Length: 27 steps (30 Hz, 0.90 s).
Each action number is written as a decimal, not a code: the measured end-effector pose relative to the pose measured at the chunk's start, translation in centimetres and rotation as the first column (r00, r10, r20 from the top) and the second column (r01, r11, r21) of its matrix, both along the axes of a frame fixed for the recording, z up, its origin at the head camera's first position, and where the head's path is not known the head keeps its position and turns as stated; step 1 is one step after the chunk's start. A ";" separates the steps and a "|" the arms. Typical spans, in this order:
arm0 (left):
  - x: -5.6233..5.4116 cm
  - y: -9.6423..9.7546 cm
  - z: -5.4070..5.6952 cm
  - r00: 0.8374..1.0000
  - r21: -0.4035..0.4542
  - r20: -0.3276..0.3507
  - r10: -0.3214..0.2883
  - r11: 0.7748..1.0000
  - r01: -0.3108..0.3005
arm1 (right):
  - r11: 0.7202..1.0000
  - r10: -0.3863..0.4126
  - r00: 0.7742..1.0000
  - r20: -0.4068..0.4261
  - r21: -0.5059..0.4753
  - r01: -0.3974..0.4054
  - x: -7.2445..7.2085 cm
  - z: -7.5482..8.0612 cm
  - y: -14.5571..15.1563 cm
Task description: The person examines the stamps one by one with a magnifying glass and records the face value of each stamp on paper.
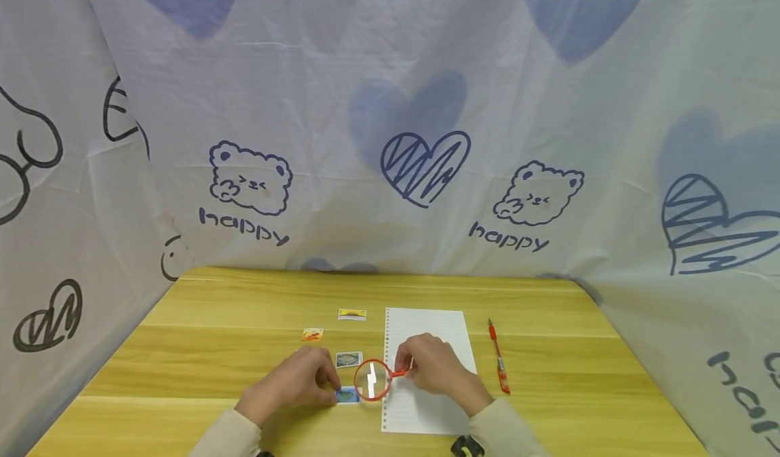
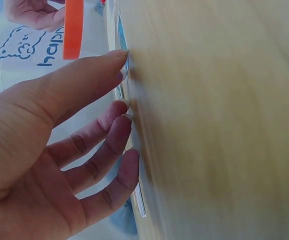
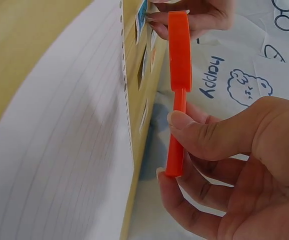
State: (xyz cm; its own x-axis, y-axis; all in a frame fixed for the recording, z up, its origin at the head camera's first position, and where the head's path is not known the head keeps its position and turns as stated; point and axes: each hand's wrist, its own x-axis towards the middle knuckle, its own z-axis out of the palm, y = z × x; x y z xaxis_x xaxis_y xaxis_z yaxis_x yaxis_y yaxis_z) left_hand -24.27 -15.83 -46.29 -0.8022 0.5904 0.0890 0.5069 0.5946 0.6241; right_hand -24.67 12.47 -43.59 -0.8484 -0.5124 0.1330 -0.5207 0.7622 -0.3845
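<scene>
My right hand pinches the short handle of a red-rimmed magnifying glass between thumb and fingers. The lens is level over the table, beside the paper's left edge, with a bright white reflection in it. Below and left of the lens is a blue postage stamp with a white border. My left hand has thumb and index fingertip at this stamp's left edge, close together; its other fingers lie loosely bent near the tabletop in the left wrist view. Just behind the blue stamp is a green-grey stamp.
A lined loose-leaf sheet lies under my right hand. Right of it is a red pen. Farther back are a yellow stamp and an orange-and-yellow stamp. A printed cloth hangs behind the wooden table.
</scene>
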 end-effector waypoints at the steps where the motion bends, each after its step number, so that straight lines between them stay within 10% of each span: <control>1: 0.0 0.0 0.0 1.000 0.000 0.000 0.000 1.000 0.000 | 1.000 0.001 1.000 0.000 -0.001 -0.001 0.0 0.0 -0.1; 27: 0.0 0.0 -0.1 1.000 -0.008 -0.012 0.012 1.000 -0.013 | 0.998 0.058 0.998 -0.021 0.019 -0.058 0.3 -0.6 -1.2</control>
State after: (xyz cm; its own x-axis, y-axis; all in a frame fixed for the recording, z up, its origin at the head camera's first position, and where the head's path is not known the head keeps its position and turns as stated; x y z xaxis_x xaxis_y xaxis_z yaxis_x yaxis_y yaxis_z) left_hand -24.28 -15.83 -46.40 -0.8084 0.5811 0.0942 0.5069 0.6059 0.6132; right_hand -24.33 11.31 -44.21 -0.8141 -0.5633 0.1413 -0.5724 0.7371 -0.3592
